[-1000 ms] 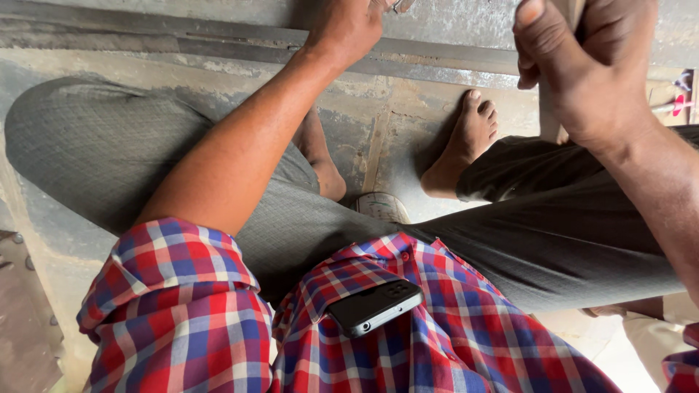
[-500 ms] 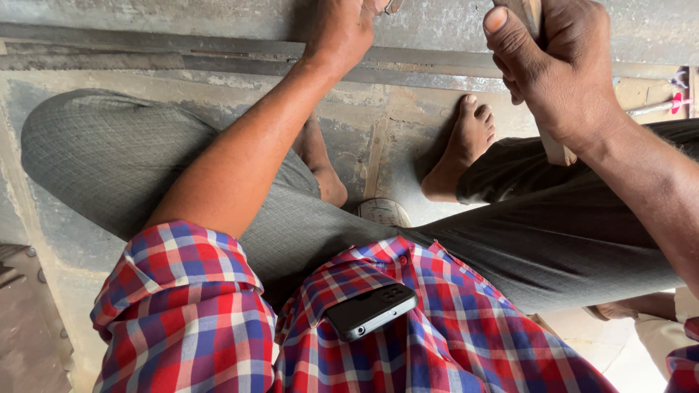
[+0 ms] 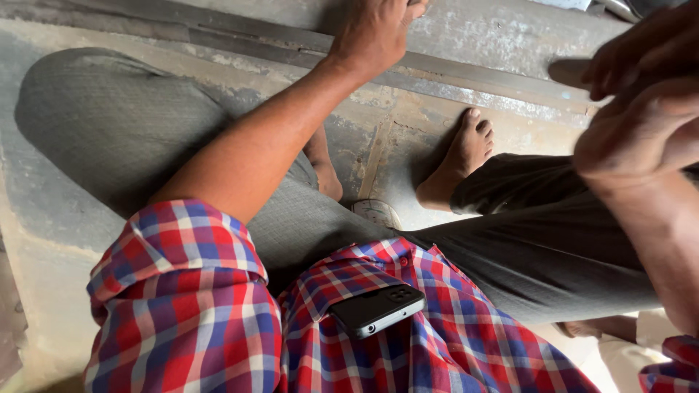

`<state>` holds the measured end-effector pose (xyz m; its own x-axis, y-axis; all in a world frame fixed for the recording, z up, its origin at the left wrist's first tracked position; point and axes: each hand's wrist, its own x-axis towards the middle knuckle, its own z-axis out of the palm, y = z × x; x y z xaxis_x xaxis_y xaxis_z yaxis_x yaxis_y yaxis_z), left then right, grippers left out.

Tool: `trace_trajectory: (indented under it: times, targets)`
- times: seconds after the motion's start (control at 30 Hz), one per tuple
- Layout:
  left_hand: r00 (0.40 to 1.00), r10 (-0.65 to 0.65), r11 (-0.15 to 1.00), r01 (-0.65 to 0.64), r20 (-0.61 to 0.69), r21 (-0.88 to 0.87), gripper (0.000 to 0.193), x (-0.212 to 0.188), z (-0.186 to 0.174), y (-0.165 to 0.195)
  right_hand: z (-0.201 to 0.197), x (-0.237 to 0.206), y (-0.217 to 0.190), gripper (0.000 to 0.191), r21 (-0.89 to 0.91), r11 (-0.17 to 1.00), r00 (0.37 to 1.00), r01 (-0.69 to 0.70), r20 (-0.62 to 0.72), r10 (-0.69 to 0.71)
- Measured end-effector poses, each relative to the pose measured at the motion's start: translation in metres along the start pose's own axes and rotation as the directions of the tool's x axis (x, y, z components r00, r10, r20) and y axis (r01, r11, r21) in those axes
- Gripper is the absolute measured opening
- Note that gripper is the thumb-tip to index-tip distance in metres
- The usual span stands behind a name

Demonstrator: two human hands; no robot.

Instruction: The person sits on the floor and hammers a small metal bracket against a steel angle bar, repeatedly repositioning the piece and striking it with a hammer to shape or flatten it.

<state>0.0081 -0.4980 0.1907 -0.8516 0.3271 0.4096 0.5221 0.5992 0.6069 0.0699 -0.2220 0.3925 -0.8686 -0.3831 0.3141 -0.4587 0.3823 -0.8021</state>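
Two hands are up at the far side of our knees. Our right hand [image 3: 641,109] is clamped around a wooden handle [image 3: 571,71], whose long axis runs leftward toward the metal strip [image 3: 466,69]. Our left hand [image 3: 371,33] presses down on that strip, fingers out of view, so we cannot tell its grip.

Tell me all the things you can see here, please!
Phone: one, black, sticking out of the shirt's chest pocket.
Wooden handle: one, brown, in the right hand at the upper right; what it belongs to is hidden.
Concrete ledge: one, grey, along the top.
Floor: grey, worn, under the legs.
Checked shirt: one, red and blue.
Trousers: one pair, grey.
Feet: two, bare, on the floor.
Left hand: resting on the ledge.
Right hand: gripping the handle.
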Motion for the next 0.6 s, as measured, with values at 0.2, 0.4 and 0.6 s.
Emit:
trace_trajectory:
  times: [0.2,0.4,0.6]
  targets:
    - [0.985,-0.128,0.989,0.136,0.118,-0.061,0.022,0.001,0.002,-0.004,0.035,0.023,-0.015,0.027,-0.359,0.756,0.744,-0.547,0.207,0.636]
    - [0.978,-0.2,0.974,0.205,0.059,-0.101,0.021,-0.001,0.022,-0.031,0.017,0.02,-0.018,0.028,0.065,0.889,0.888,-0.453,0.117,0.444]
    - [0.943,-0.31,0.927,0.328,0.12,-0.181,0.026,-0.004,0.016,-0.041,0.007,0.02,-0.023,0.036,0.073,0.855,0.857,-0.514,0.078,0.509]
